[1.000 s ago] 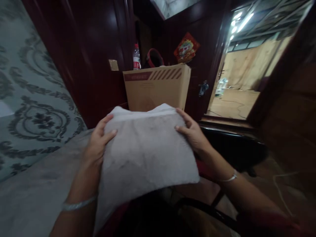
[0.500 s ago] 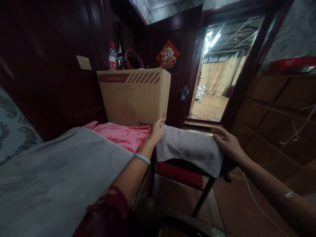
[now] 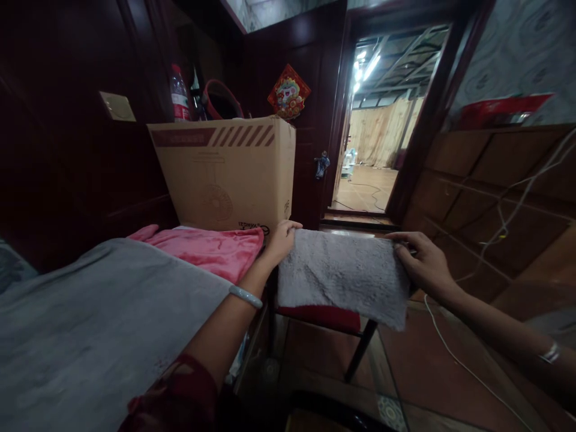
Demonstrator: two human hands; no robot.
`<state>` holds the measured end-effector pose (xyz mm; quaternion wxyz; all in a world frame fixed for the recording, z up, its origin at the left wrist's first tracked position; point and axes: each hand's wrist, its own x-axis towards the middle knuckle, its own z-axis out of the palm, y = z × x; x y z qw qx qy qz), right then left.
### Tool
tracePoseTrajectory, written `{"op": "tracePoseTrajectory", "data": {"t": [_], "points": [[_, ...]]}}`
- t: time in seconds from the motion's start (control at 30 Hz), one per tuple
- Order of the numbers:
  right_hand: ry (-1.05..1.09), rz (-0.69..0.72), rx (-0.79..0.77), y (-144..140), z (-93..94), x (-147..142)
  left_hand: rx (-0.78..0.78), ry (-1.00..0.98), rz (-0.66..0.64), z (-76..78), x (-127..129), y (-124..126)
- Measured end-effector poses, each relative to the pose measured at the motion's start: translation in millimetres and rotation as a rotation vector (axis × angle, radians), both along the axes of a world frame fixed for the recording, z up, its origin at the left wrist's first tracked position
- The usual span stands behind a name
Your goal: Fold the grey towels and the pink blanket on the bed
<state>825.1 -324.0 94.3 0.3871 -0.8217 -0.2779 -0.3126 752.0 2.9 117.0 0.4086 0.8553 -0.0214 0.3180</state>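
A grey fluffy towel hangs over the back of a chair with a red seat. My left hand is closed on the towel's upper left corner. At the upper right corner, my right hand pinches the edge between thumb and fingers. The cloth is fairly flat between both hands and hides most of the chair back. Left of my left arm lies a large grey cloth, with a pink cloth behind it.
A cardboard box stands behind the pink cloth, with a bottle on top. Beyond the chair is an open doorway. A white cable runs over the tiled floor at right, beside a brown panelled surface.
The towel's lower part hangs straighter and covers more of the chair back. My right hand now grips its corner more firmly. The view has turned slightly to the right.
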Motion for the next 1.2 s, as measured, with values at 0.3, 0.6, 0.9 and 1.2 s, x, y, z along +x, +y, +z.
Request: {"op": "tracePoseTrajectory", "data": {"t": [0.3,0.6,0.9,1.2], "points": [[-0.259,0.18,-0.48,14.6,32.7,-0.2,0.219,0.024,0.058,-2.8,-6.6,0.6],[-0.284,0.14,-0.699,33.2,6.3,-7.9,0.802,0.103,0.094,12.1,-36.7,-26.9],[-0.442,-0.011,-0.621,37.7,-10.5,-27.1,0.95,0.13,0.08,2.3,-23.3,-23.5],[-0.36,0.197,-0.714,7.9,4.6,-0.5,0.993,0.113,0.103,-0.6,-28.7,-24.6]]}}
